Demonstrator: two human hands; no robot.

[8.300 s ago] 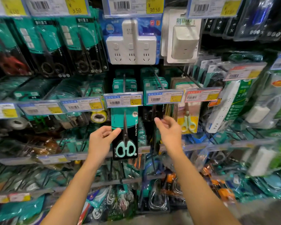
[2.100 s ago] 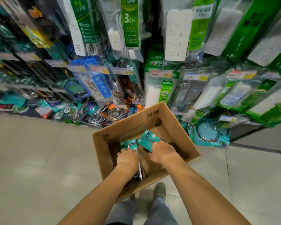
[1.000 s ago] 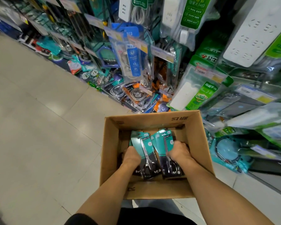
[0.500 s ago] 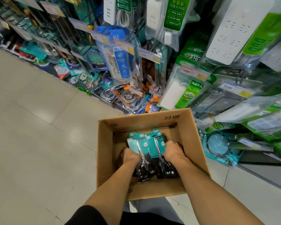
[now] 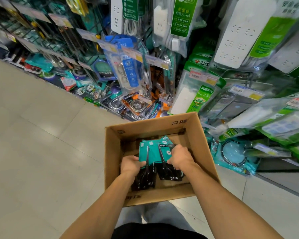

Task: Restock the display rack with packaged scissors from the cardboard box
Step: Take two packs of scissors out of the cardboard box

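Note:
An open cardboard box (image 5: 204, 149) stands on the floor in front of me. Inside it, both hands hold a small stack of teal-and-black packaged scissors (image 5: 151, 152). My left hand (image 5: 130, 165) grips the stack's left edge, thumb on top. My right hand (image 5: 180, 156) grips its right edge, fingers curled over the cards. The packs' lower black ends lie between my wrists. The box's bottom under the stack is mostly hidden. The display rack (image 5: 133, 69) rises just beyond the box.
Hanging packs of power strips (image 5: 245, 31) and cables crowd the rack above and right of the box. Rings and small hardware packs (image 5: 136, 104) lie at the rack's foot. Pale tiled floor (image 5: 41, 144) spreads to the left. My shoe (image 5: 150, 213) shows below the box.
Both hands have closed in on the stack's sides, squaring the packs together; the stack sits slightly higher in the box. The view has tilted a little.

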